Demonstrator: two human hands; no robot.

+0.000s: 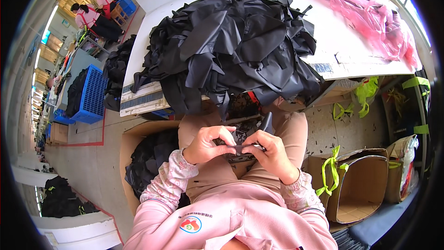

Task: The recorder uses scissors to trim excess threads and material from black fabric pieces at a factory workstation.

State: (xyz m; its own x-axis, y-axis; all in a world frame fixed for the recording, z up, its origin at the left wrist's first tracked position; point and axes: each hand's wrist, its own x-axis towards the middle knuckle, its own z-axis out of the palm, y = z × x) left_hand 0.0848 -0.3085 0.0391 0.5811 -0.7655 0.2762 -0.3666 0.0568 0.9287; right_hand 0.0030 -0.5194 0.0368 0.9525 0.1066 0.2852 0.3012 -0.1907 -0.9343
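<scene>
Above my lap, both hands pinch one small black fabric piece (266, 123). My left hand (211, 144) is closed on one edge with thumb and forefinger. Close beside it, my right hand (267, 152) is closed on the same edge, and a black flap rises past its fingers. Something thin and shiny shows by the right fingers, too small to name. Ahead of the hands, a large heap of black fabric pieces (240, 41) covers the middle of the white table (152, 16) and hangs over its near edge.
Pink plastic sheeting (365, 18) lies on the table's right. A cardboard box (132, 157) of black pieces stands at my left, an open cardboard box (360, 185) with a green tie at my right. Far left are a blue crate (89, 95) and two people (90, 18).
</scene>
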